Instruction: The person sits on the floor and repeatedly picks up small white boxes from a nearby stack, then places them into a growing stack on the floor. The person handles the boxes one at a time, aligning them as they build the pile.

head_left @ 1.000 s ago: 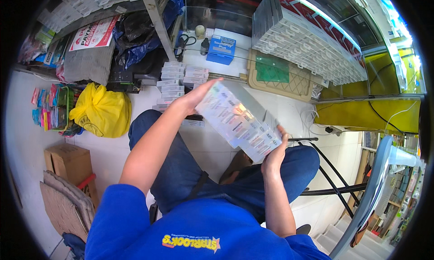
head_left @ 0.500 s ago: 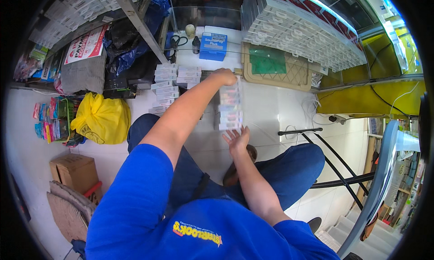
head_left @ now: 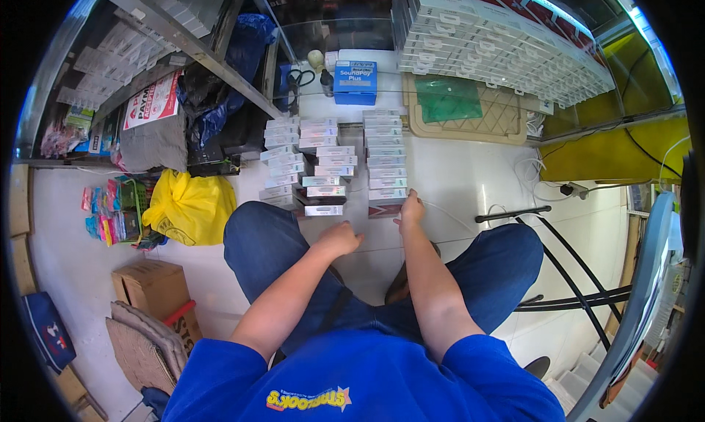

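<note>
Small white boxes stand on the floor in three columns before me: a left column [head_left: 280, 162], a middle column [head_left: 327, 171] with uneven ends, and a straighter right column [head_left: 386, 157]. My right hand [head_left: 411, 210] rests against the near right corner of the right column, thumb and fingers apart, some fingertips hidden by the box. My left hand [head_left: 340, 240] hovers just short of the middle column's near end. Its fingers are curled in, and nothing shows in them.
Beyond the columns are a blue box [head_left: 355, 83], scissors [head_left: 300, 78] and a beige lid [head_left: 470, 122] with a green sheet [head_left: 448, 99]. Left lie a yellow bag [head_left: 192, 209] and a cardboard box [head_left: 158, 290]. Black metal legs [head_left: 569, 264] stand on the right.
The right column, blurred between my hands before, now stands still on the floor. My left hand has left its far end and come back toward me. My right hand stays at its near end.
</note>
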